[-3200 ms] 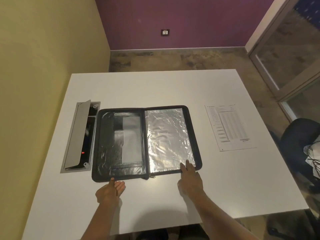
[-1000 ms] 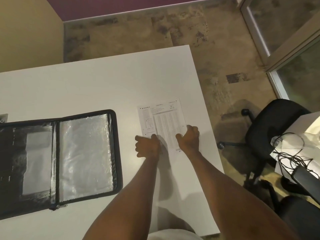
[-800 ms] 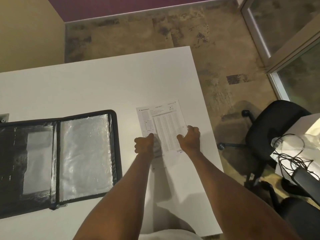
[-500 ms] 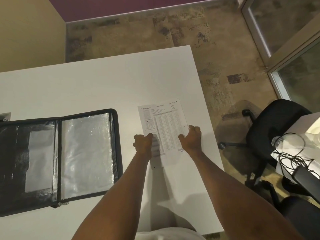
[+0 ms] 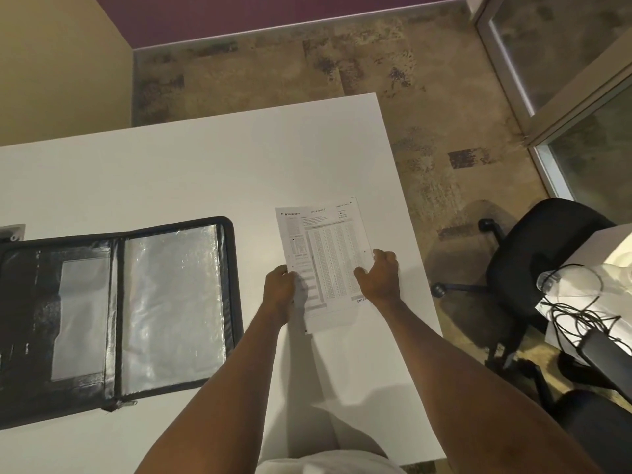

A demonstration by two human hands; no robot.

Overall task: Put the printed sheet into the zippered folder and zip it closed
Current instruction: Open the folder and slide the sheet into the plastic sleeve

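Both hands pinching the printed sheet by its long edges; zippered folder lying open beside it.

Both forearms reach forward over the near edge of the tabletop (image 5: 205, 165). The left hand (image 5: 278, 289) has its fingers curled onto the left edge of the printed sheet (image 5: 325, 261). The right hand (image 5: 378, 280) pinches the right edge, thumb on the printed face, fingers curled behind. The sheet is white and portrait, printed with a dense table under a heading, face up. It sits close to the tabletop's right edge, and its near end casts a shadow on the surface. The zippered folder (image 5: 116, 319) is black and lies open flat toward the left edge, apart from the sheet. Its right half carries a glossy clear plastic sleeve (image 5: 171, 302); glare hides any contents. Its left half carries dark pockets with a pale panel. The zipper pull (image 5: 123, 403) lies at the near end of the spine.
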